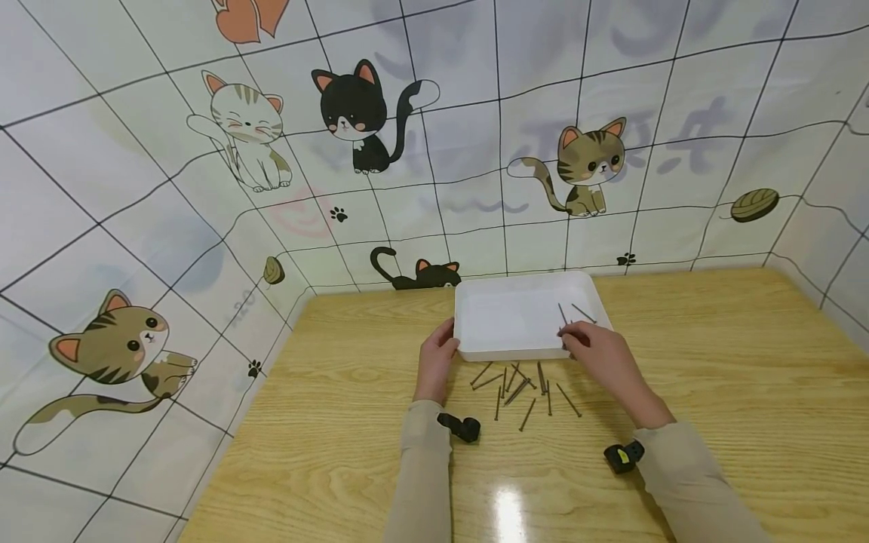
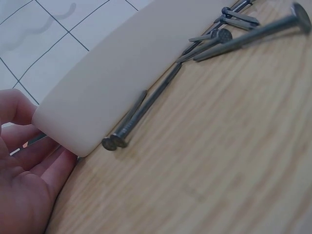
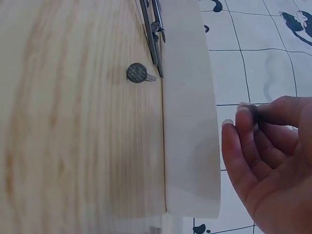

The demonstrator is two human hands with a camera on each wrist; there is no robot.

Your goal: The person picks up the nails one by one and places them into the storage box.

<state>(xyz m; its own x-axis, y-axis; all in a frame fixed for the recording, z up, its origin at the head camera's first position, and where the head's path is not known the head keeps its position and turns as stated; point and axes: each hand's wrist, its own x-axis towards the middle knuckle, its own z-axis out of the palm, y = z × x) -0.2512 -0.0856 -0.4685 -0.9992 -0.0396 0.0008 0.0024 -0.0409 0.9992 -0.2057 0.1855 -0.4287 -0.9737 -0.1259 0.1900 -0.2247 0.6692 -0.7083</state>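
White tray (image 1: 509, 317) — left hand (image 1: 437, 354) at corner

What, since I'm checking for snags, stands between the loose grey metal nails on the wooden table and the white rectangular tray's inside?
The tray's front wall stands between; the right hand is over its right end. Nothing else visible intervenes.

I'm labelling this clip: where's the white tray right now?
In the head view, the white tray is right of centre, beyond the loose nails, the left hand at its near left corner.
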